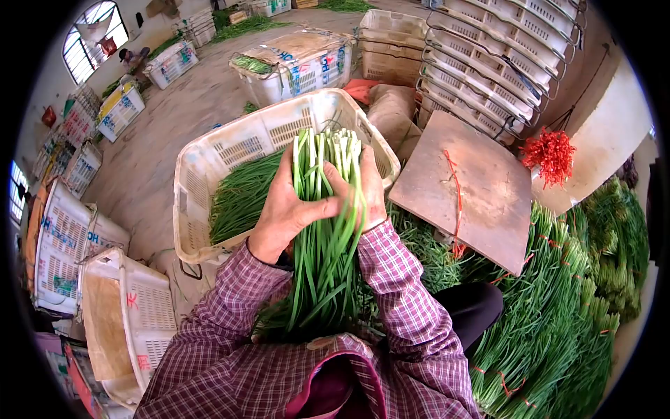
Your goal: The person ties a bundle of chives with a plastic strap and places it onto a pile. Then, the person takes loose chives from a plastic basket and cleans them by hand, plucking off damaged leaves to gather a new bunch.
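Observation:
Between my two hands is a thick bunch of garlic chives, its pale cut ends up and its green leaves hanging toward my lap. My left hand closes around the bunch's left side, with the thumb across the front. On the other side my right hand grips the stems near their pale ends, and a few leaves bend over by its thumb. Just beyond the hands stands a white plastic crate with loose green chives inside.
A brown board with a red tie lies to the right. Tied chive bundles are heaped at lower right. Stacked crates rise behind the board, near hanging red ties. Another crate stands at left. A person is far back.

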Available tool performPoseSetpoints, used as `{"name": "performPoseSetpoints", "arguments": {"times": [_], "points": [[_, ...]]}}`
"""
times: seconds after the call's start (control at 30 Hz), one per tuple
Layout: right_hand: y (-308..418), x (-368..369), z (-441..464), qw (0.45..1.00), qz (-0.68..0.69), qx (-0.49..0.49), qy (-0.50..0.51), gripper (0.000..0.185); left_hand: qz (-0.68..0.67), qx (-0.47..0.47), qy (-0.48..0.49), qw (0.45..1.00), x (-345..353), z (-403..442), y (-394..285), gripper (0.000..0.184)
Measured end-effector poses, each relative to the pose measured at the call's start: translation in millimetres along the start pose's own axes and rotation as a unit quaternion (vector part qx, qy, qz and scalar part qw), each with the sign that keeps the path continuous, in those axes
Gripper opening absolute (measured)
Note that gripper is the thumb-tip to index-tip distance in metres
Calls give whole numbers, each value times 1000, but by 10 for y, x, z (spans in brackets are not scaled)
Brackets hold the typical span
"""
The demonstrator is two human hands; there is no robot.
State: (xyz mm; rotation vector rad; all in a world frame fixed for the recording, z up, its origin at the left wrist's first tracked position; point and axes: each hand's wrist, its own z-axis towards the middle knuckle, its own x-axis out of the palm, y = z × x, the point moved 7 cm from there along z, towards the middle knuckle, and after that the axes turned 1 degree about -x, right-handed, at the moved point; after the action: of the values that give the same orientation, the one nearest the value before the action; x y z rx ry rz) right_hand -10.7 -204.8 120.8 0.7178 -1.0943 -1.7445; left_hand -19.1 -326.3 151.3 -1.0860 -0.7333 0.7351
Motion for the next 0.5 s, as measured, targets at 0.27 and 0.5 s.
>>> {"name": "performPoseSetpoints", "arguments": {"times": [0.27,0.5], "points": [[70,126,-17,924,328,182,80,49,-193,-137,-48,970,-515,-5,361,47],[271,234,17,938,301,89,147,86,-123,-83,-61,987,-495,-2,313,37]]}}
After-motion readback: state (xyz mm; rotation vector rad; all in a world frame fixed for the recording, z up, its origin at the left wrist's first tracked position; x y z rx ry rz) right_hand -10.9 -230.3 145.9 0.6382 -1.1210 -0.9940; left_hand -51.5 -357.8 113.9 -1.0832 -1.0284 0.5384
